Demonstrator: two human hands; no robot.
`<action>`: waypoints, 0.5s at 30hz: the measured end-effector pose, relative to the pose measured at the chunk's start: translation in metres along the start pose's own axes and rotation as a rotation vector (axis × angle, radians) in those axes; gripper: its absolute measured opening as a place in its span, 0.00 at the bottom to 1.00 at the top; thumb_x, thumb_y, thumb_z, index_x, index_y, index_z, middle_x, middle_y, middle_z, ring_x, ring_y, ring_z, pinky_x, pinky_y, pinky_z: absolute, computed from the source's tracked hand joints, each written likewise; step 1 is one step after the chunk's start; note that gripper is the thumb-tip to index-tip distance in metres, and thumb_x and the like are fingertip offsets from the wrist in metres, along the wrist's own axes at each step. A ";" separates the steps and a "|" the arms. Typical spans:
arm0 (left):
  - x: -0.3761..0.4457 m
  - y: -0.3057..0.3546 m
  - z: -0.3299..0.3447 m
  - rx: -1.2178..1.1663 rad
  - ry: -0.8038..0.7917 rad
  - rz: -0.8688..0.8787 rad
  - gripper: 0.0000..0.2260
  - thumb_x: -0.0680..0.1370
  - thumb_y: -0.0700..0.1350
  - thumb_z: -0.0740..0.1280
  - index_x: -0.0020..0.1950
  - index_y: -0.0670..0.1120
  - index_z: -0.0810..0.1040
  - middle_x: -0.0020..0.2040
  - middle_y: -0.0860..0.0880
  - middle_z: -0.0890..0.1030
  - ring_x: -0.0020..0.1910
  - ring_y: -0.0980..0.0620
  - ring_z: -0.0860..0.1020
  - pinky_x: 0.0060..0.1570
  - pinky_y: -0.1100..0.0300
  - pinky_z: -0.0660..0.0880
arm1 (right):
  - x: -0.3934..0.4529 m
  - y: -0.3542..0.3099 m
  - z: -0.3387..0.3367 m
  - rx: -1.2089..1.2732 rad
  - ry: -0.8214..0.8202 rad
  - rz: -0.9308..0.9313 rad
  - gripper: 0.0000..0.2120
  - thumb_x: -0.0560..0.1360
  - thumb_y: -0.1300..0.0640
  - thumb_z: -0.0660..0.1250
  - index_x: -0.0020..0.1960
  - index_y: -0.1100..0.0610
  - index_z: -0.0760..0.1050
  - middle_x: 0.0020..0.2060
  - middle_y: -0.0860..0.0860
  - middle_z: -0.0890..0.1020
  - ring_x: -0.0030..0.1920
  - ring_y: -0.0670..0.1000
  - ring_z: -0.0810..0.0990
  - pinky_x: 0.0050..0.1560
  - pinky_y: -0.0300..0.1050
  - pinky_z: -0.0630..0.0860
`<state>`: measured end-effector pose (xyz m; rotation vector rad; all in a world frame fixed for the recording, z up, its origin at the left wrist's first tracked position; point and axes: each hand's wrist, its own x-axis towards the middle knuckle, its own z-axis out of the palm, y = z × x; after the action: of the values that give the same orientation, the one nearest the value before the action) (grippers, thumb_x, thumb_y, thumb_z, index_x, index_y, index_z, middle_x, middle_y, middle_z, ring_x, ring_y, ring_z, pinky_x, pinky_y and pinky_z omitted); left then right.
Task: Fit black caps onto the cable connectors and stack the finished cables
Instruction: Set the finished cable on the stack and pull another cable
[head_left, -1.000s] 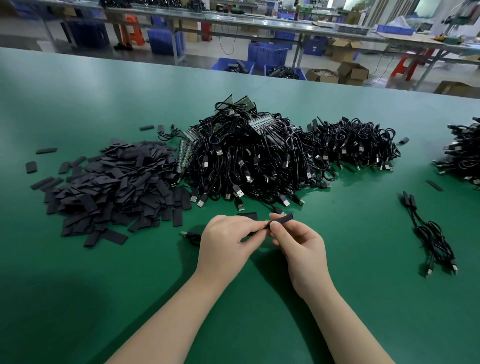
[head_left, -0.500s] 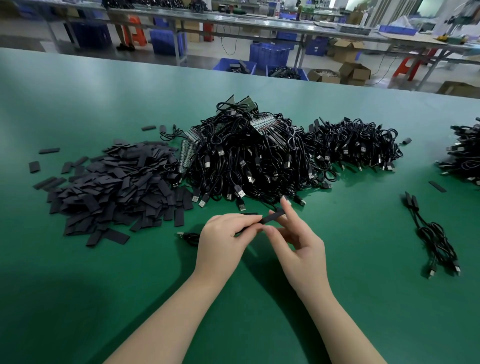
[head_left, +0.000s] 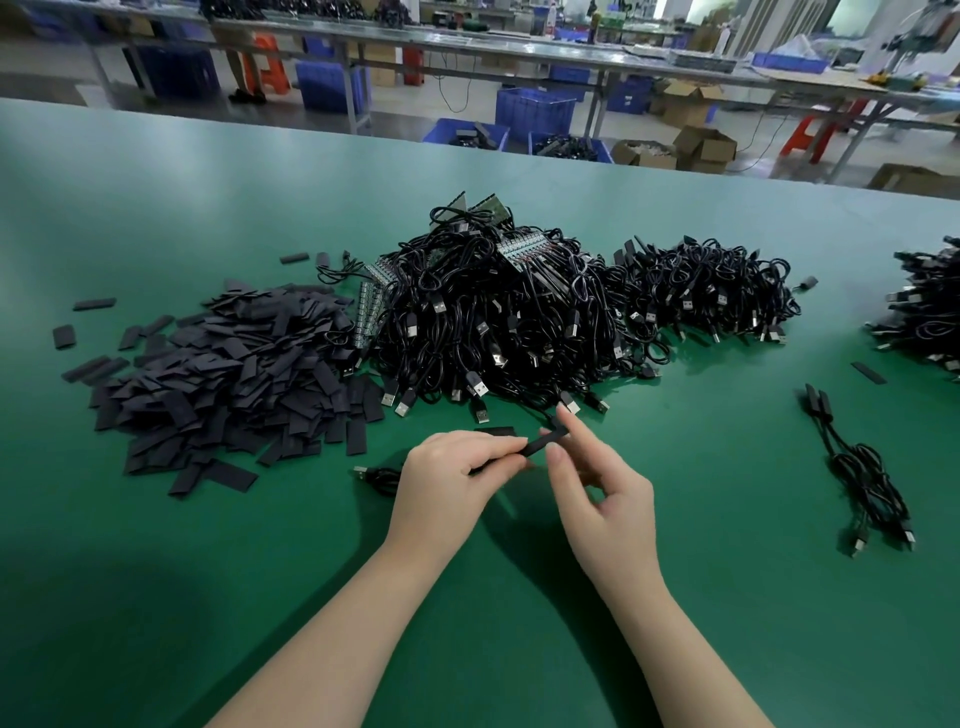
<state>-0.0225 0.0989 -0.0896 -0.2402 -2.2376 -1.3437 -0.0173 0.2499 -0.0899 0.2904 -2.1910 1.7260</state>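
My left hand (head_left: 449, 475) pinches a cable's connector end with a black cap (head_left: 543, 442) on it, low in the middle of the green table (head_left: 208, 571). The rest of that cable (head_left: 379, 475) trails left from under the hand. My right hand (head_left: 602, 493) is beside the cap, fingers spread, index fingertip touching the cap's far end. A heap of flat black caps (head_left: 223, 374) lies at the left. A big tangle of uncapped USB cables (head_left: 498, 322) sits behind my hands. Two capped cables (head_left: 862, 467) lie together at the right.
A smaller cable heap (head_left: 711, 291) lies right of the big tangle, and another pile (head_left: 930, 306) at the right edge. A loose cap (head_left: 496, 431) lies just behind my hands. Beyond the table's far edge stand blue crates (head_left: 535, 111), cardboard boxes and workbenches.
My right hand has let go of the cap and opened its fingers; a second ago it pinched the cap together with the left hand. The left hand keeps its hold.
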 end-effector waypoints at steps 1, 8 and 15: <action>0.000 0.000 0.000 0.002 0.000 -0.001 0.08 0.70 0.46 0.73 0.48 0.49 0.87 0.44 0.59 0.85 0.46 0.63 0.81 0.50 0.54 0.78 | 0.000 0.001 0.001 -0.018 -0.036 0.004 0.25 0.77 0.58 0.70 0.68 0.37 0.69 0.47 0.33 0.83 0.46 0.39 0.82 0.47 0.25 0.72; 0.002 -0.003 -0.002 -0.018 0.007 -0.057 0.09 0.70 0.41 0.77 0.48 0.51 0.87 0.43 0.69 0.80 0.47 0.64 0.81 0.50 0.62 0.77 | 0.000 0.002 0.001 0.003 -0.124 0.089 0.32 0.78 0.58 0.70 0.67 0.25 0.65 0.49 0.34 0.84 0.42 0.42 0.82 0.44 0.28 0.74; 0.001 -0.001 0.001 0.144 0.046 0.080 0.08 0.71 0.41 0.73 0.48 0.49 0.87 0.45 0.58 0.85 0.51 0.64 0.77 0.54 0.62 0.72 | 0.003 0.002 0.005 0.016 -0.124 0.236 0.07 0.77 0.53 0.71 0.49 0.40 0.82 0.42 0.41 0.86 0.46 0.43 0.84 0.45 0.34 0.76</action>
<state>-0.0242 0.0989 -0.0897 -0.2423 -2.2501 -1.1295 -0.0213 0.2459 -0.0916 0.1503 -2.3829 1.8956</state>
